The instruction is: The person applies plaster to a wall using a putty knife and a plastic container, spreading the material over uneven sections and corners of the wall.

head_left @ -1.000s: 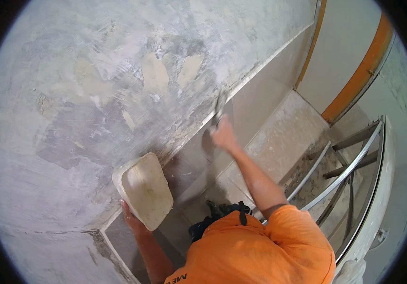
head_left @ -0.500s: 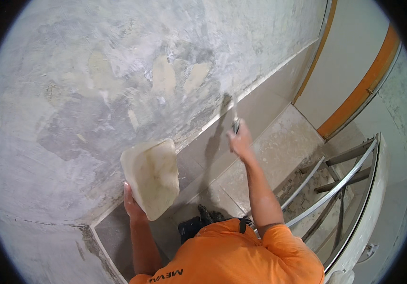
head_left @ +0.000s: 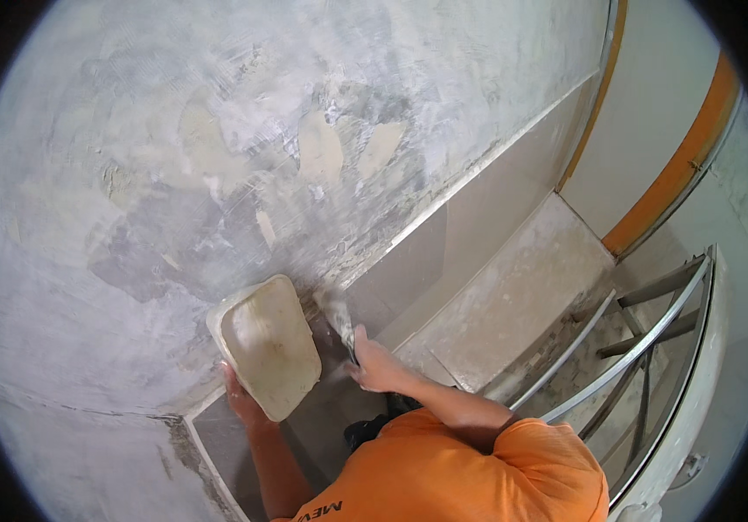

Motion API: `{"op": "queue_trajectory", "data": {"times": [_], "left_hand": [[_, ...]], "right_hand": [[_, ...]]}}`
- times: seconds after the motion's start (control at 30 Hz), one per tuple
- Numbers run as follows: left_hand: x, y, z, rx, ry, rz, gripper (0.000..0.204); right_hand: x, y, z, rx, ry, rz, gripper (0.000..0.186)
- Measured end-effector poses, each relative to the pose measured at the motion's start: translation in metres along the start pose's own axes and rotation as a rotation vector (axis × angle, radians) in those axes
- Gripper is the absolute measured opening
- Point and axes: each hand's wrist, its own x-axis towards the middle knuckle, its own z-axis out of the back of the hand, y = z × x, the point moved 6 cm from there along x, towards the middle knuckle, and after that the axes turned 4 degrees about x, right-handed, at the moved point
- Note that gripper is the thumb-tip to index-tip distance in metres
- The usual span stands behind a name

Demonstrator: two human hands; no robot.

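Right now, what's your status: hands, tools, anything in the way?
Left hand holding off-white tub. Right hand gripping putty knife beside tub. Curved metal rail off right, apart from both hands.

At upper right, a smooth white panel (head_left: 652, 96) between two orange-brown strips (head_left: 692, 165), the right-hand one broader and bowed. Below, right of centre, a pale, dusty floor slab (head_left: 517, 287). At right, a curved whitish rim (head_left: 704, 383) beside bent silvery rails (head_left: 650, 339) and crossbars (head_left: 661, 283). Toward lower right, a small fitting (head_left: 692, 470), too blurred to identify.
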Motion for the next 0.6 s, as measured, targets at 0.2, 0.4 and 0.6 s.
{"op": "queue_trajectory", "data": {"times": [0.2, 0.4, 0.6], "left_hand": [[-0.002, -0.009, -0.006, -0.014, -0.017, -0.014, 0.047], [-0.007, 0.001, -0.012, -0.004, 0.125, 0.033, 0.057], [-0.005, 0.013, -0.041, -0.078, 0.009, 0.116, 0.054]], "right_hand": [[-0.004, -0.003, 0.097, 0.109, -0.37, 0.023, 0.042], [0.041, -0.013, 0.21, 0.157, -0.634, -0.178, 0.035], [0.023, -0.002, 0.098, -0.127, -0.198, -0.134, 0.036]]}}
